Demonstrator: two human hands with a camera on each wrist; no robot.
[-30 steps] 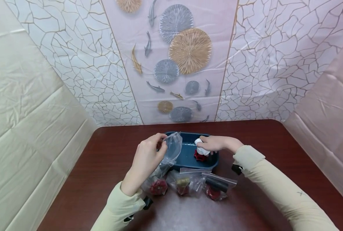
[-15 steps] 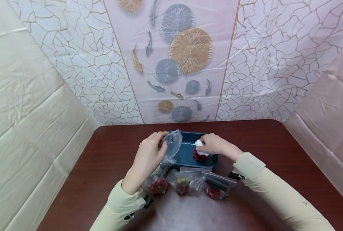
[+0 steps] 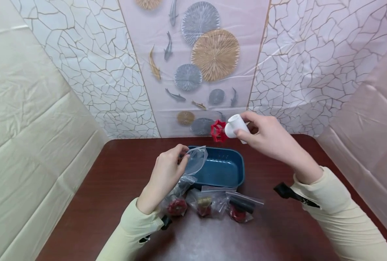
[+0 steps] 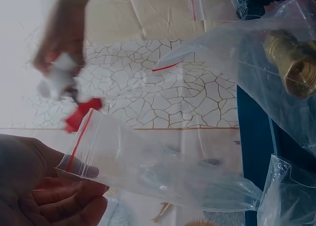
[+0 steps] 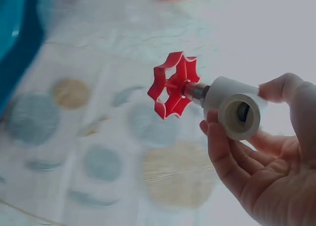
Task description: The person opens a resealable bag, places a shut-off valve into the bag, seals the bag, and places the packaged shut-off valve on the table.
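My right hand (image 3: 265,137) grips a white plastic valve (image 3: 236,127) with a red handwheel (image 3: 218,131), raised above and behind the tray. In the right wrist view the thumb and fingers wrap the valve's white body (image 5: 232,105), an open pipe end facing the camera and the red wheel (image 5: 175,85) pointing left. With my left hand (image 3: 167,172) I pinch the top of a clear zip bag (image 3: 195,161) at the tray's left end. The bag (image 4: 163,167) looks empty in the left wrist view, its red-lined mouth at the fingertips.
A blue tray (image 3: 224,170) stands toward the table's back. Bagged valves lie along its front: one with a red wheel (image 3: 177,206), one brass (image 3: 204,201), one black and red (image 3: 241,204). Patterned cloth (image 3: 115,72) hangs behind the dark red table (image 3: 82,206).
My right hand has lifted the white valve with its red wheel out of the tray, upward and slightly to the right. The left hand stays at the bag's mouth, nearly still.
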